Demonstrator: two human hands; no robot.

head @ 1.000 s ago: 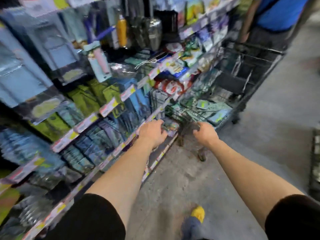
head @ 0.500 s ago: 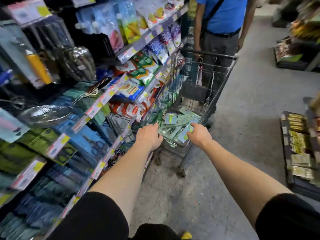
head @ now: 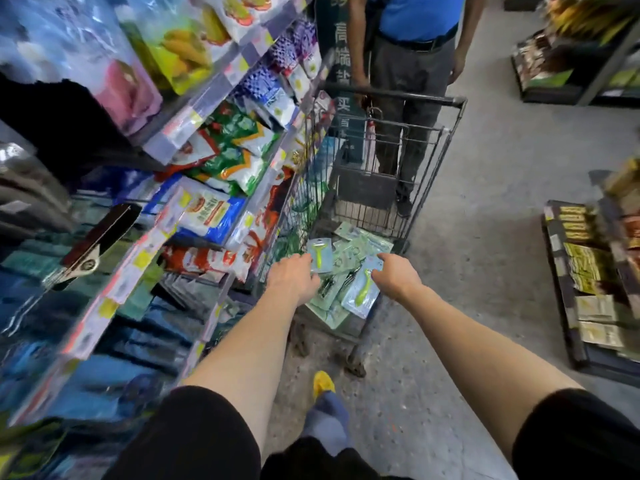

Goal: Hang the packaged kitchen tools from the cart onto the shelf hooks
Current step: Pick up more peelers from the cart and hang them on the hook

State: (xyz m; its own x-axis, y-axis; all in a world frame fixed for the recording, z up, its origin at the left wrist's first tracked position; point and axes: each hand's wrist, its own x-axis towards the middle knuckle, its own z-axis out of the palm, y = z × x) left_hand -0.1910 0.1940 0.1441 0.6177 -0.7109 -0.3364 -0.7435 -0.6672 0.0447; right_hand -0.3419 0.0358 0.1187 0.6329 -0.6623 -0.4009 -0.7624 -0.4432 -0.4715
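Hands are reaching into the near end of the cart (head: pixel 446 140) right now, both at once. The left hand (head: pixel 293 277) is closing its fingertips on the lower edge of a pale blue package with a lime-green tool (head: pixel 319 253), which is sitting at the top of the heap; the right hand (head: pixel 394 274) is pinching the upper corner of a second package of the same kind (head: pixel 360 293), lying near the cart's front right corner. Neither looks lifted clear yet, though whether the fingers are fully clamped I cannot tell from this angle. More packaged tools are piled loosely beneath them across the basket floor. The shelving (head: pixel 214 84) is running along the cart's left side, crowded and blurred, and its hooks are not showing clearly here. For a clean pickup, my judgement is that each hand should be gripping near the card's top, where the hang hole would be, so the package is arriving at a hook already oriented. Slippery overlapping cards could be dragging neighbours along, so lifting straight up seems wise. A bystander in a blue shirt (head: pixel 419 15) is standing at the far handle.
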